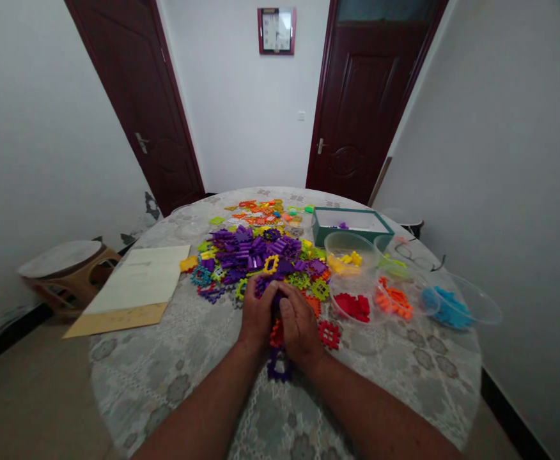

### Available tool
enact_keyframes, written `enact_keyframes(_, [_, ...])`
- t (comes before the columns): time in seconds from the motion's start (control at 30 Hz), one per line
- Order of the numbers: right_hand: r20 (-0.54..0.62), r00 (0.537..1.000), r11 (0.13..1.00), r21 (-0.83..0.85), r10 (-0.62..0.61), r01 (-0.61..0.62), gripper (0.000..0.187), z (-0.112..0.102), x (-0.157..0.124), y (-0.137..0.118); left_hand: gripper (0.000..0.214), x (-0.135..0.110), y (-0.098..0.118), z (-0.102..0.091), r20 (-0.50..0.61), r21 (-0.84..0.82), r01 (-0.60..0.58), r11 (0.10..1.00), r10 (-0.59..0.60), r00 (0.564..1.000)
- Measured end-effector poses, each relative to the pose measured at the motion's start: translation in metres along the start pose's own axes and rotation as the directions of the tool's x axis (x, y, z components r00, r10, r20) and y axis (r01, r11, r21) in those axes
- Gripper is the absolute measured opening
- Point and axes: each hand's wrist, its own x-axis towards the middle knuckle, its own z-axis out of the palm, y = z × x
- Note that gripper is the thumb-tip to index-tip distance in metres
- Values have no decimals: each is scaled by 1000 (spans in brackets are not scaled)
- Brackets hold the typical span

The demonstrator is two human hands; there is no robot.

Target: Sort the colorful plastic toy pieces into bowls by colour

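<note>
My left hand [257, 314] and my right hand [300, 327] rest close together on the round table [174, 370], fingers curled around a cluster of joined plastic pieces [277, 348] in purple and red-orange that shows between and below them. Just beyond my fingers lies a big pile of interlocking plastic pieces [256, 252], mostly purple with yellow, green and orange ones mixed in. A single red piece [330, 334] lies right of my right hand.
Clear bowls hold sorted pieces: yellow [348, 257], red [354, 305], orange [395, 300], blue [452, 310]. A green box [351, 223] stands behind them, with glasses [417, 255] to its right. Papers [136, 287] lie at the left. A stool [66, 271] stands left of the table, two dark doors behind.
</note>
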Motion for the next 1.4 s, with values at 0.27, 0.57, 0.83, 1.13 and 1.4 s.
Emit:
enact_keyframes(0.27, [19, 993, 992, 41, 120, -121, 48, -1, -3, 3, 37, 6, -3, -6, 16, -95, 21, 995, -20, 1000])
enact_keyframes(0.57, [-33, 985, 963, 215, 171, -160, 45, -7, 1, 6, 39, 5, -1, -4, 53, -166, 89, 982, -81, 995])
enact_keyframes(0.83, [-64, 983, 959, 241, 172, -152, 42, -4, -1, 3, 38, 2, -3, 0, 83, -290, 159, 944, -141, 987])
enact_keyframes(1.13, [-88, 951, 861, 454, 297, -227, 33, -4, 2, -9, 37, 0, 11, -2, 94, -382, 231, 895, -211, 973])
enact_keyframes(1.4, [59, 778, 389, 840, 626, -377, 27, -17, 21, -9, 39, 5, 22, -7, 118, -455, 264, 851, -237, 964])
